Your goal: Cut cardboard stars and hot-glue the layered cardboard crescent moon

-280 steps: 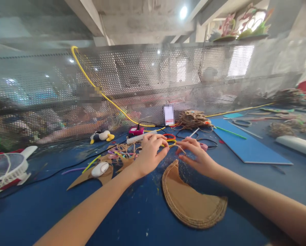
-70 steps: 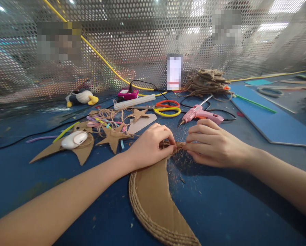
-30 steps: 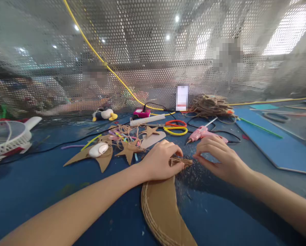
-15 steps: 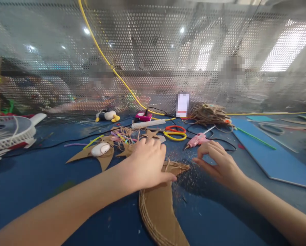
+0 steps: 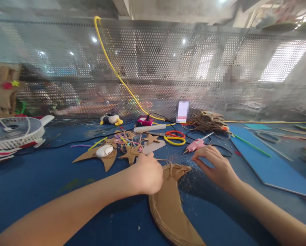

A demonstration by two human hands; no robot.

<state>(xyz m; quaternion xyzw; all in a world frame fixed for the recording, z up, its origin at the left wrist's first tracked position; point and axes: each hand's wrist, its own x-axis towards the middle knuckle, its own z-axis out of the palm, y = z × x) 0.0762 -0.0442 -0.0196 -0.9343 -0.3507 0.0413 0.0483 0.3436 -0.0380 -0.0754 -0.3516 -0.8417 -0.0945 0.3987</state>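
Blue and dusted with fibre crumbs, the worktable (image 5: 53, 184) runs up to a perforated metal screen (image 5: 168, 68). On it the left hand (image 5: 146, 172) is curled into a closed fist, pinching a thin jute twine (image 5: 159, 160) that leads to the tip of a cardboard crescent (image 5: 172, 201); the fist seems held low and back to keep the strand taut. The crescent lies flat between the forearms, its outer edge already lined with rows of twine, and a small loop of twine sits at its upper point. The right hand (image 5: 216, 164) hovers just beside that point, fingers loosely bent and parted, holding nothing, near a pink glue gun (image 5: 195, 145). Further out lie yellow and red scissors (image 5: 174, 137), cardboard stars (image 5: 131, 153), a white mouse (image 5: 105, 150), a tangle of jute (image 5: 209, 119) and a white fan (image 5: 14, 131). No writing can be read; the small upright card at the screen is blurred.
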